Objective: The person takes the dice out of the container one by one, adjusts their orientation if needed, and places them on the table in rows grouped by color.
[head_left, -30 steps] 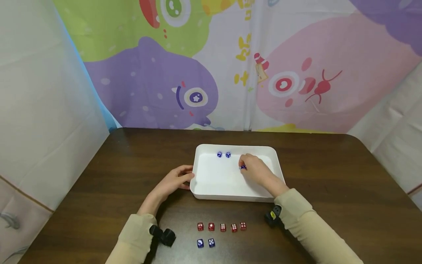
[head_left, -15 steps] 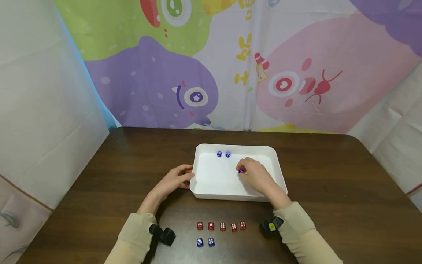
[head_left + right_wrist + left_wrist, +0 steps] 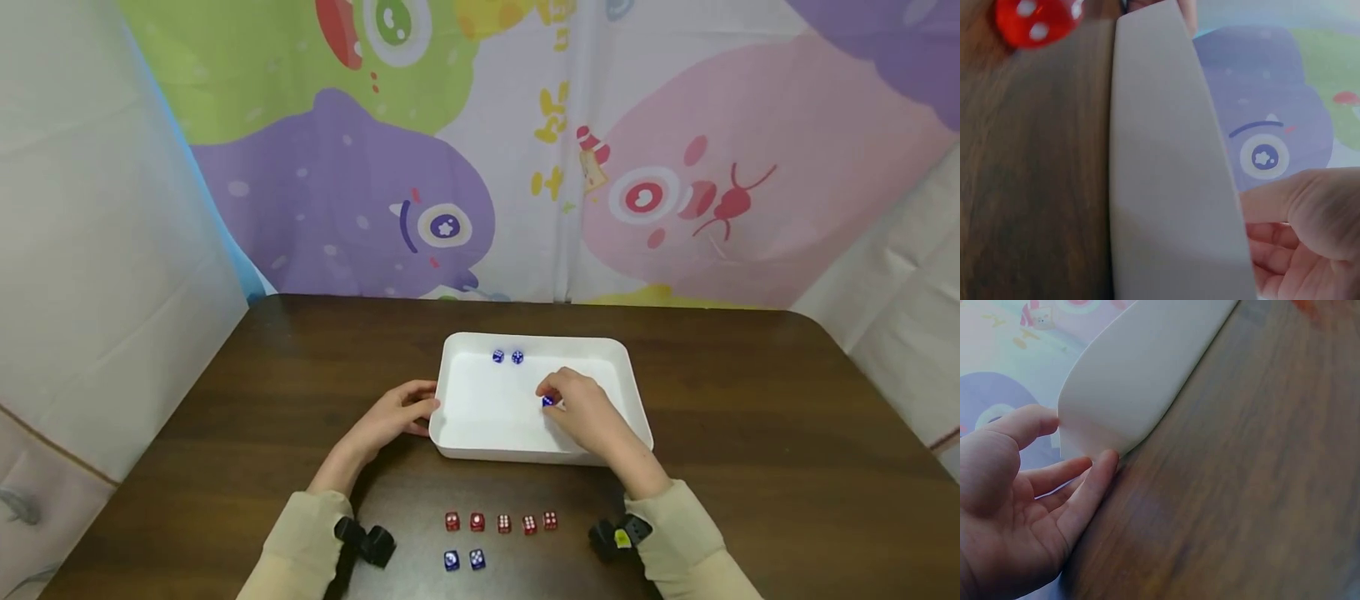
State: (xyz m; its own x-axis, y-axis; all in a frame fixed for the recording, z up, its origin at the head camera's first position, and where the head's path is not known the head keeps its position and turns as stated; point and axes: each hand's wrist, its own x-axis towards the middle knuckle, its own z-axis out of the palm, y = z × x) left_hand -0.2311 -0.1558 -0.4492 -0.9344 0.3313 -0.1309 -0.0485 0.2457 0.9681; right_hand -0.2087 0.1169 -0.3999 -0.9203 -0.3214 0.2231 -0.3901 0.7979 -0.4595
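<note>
Over the white tray (image 3: 487, 429), my right hand (image 3: 588, 410) pinches a blue die (image 3: 547, 402) between thumb and fingers. Whether that die touches the tray floor I cannot tell. Two other blue dice lie near the far wall inside, a left one (image 3: 498, 357) and a right one (image 3: 517, 357). My left hand (image 3: 393, 417) rests against the tray's left end; in the left wrist view the thumb touches the rim and the extended fingers touch the outer wall. In the right wrist view the tray wall (image 3: 1166, 156) hides the right fingertips and the die.
On the brown table (image 3: 750, 417), several red dice (image 3: 504, 523) form a row in front of the tray. Nearer still lie two blue dice, one left (image 3: 451, 560) and one right (image 3: 477, 559). A cartoon-printed cloth (image 3: 420, 183) hangs behind the table.
The right hand, with the blue die pinched in it, has moved a little toward the tray's near side. The left hand and the other dice have stayed in place.
</note>
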